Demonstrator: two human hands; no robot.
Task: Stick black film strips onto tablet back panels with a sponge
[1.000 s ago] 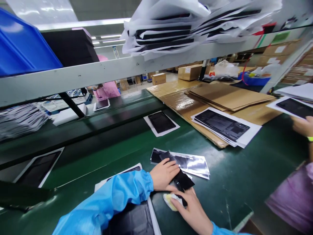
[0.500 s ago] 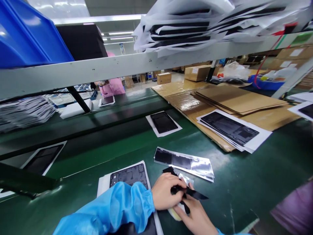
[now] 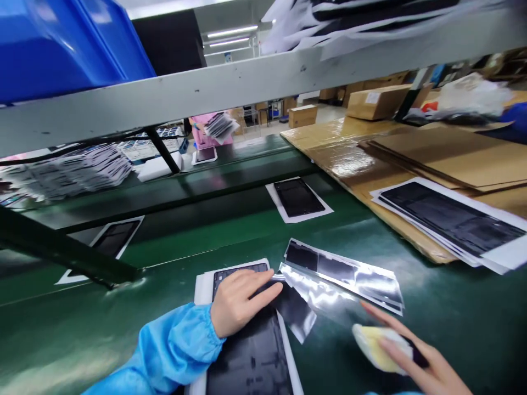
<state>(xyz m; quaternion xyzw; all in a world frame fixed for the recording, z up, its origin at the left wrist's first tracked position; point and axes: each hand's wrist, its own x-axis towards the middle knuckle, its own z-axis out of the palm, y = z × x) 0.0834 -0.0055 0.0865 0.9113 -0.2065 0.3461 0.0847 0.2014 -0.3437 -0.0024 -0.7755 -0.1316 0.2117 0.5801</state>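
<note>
My left hand (image 3: 242,302), in a blue sleeve, is over a dark tablet-like panel (image 3: 251,356) on white paper. Its thumb and forefinger pinch the edge of a black film piece (image 3: 294,307), which hangs over the panel's right edge with a shiny corner. Lower right, my right hand (image 3: 428,356) grips a yellow and white pad (image 3: 381,348), its forefinger stretched out to the left. A dark bit beside the pad is too hidden to name. Between the hands and beyond them lie shiny strips (image 3: 346,274) bearing black film rectangles.
Cardboard sheets (image 3: 461,153) lie at right, near stacked dark panels (image 3: 453,219) on paper. Another panel (image 3: 298,197) rests farther back. A grey shelf beam (image 3: 230,82) crosses above, holding a blue bin (image 3: 69,49). A green post (image 3: 74,252) stands left. A person in pink (image 3: 201,129) is behind.
My hands have parted: the left brought the black film over the panel, while the right went rightward with the pad. The view has shifted. The person behind now holds a stack of sheets.
</note>
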